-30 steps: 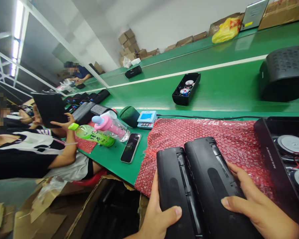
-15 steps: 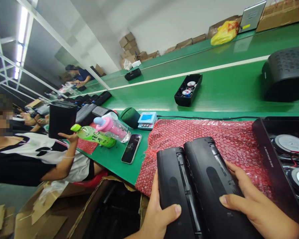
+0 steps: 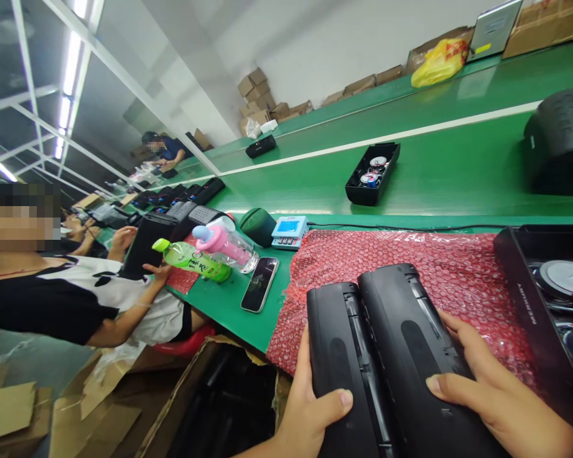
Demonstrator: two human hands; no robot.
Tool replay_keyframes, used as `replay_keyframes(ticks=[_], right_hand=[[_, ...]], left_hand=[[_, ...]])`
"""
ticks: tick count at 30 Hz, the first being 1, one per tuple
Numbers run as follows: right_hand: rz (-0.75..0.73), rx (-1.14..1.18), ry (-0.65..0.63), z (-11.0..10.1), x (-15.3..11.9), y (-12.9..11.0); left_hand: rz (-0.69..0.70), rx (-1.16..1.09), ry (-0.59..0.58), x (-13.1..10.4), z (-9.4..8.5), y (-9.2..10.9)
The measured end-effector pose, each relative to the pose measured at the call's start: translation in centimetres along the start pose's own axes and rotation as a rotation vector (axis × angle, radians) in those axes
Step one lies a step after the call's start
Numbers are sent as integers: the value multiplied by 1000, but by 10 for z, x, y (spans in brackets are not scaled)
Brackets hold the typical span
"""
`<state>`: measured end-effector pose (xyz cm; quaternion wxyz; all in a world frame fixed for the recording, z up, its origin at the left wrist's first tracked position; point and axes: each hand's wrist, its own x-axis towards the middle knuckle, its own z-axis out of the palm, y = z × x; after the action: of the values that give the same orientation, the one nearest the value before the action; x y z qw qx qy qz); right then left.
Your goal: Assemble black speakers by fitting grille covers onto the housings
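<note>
My left hand [image 3: 308, 407] is closed around the side of one long black plastic speaker shell [image 3: 332, 331], its thumb lying on the top face. Beside it, my right hand [image 3: 487, 388] grips a second black speaker shell [image 3: 394, 305], thumb on top and fingers along the right edge. The two shells lie side by side, tilted, above red bubble wrap [image 3: 458, 273]. Each has a rounded oblong patch and a slotted edge. To the right stands an uncovered black speaker box [image 3: 523, 305] with round drivers and red wires inside. The shells' lower ends run out of view.
A phone [image 3: 260, 285], a green-capped bottle [image 3: 195, 261], a pink-topped bottle [image 3: 226, 245] and a blue-white device [image 3: 290, 232] sit on the green bench. A carton [image 3: 172, 401] stands below its edge. At left, a co-worker [image 3: 124, 299] holds a black speaker. Another open speaker [image 3: 373, 175] lies behind.
The view has turned slightly left, so the bench shifts right in it. My hands keep the same hold on both shells. The co-worker's speaker is now tilted, with both their hands at it.
</note>
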<state>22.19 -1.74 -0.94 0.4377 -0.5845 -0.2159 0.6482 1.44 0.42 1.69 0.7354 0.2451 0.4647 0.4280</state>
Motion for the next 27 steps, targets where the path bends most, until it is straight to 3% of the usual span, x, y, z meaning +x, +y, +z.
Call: replay_keyframes(ticks=[15, 21, 27], right_hand=[[17, -81, 7, 0, 2, -4], [-24, -87, -77, -7, 4, 3], [-62, -34, 18, 0, 1, 4]], left_hand=[[30, 29, -27, 2, -7, -3], [27, 10, -36, 2, -8, -4], [10, 6, -61, 1, -6, -1]])
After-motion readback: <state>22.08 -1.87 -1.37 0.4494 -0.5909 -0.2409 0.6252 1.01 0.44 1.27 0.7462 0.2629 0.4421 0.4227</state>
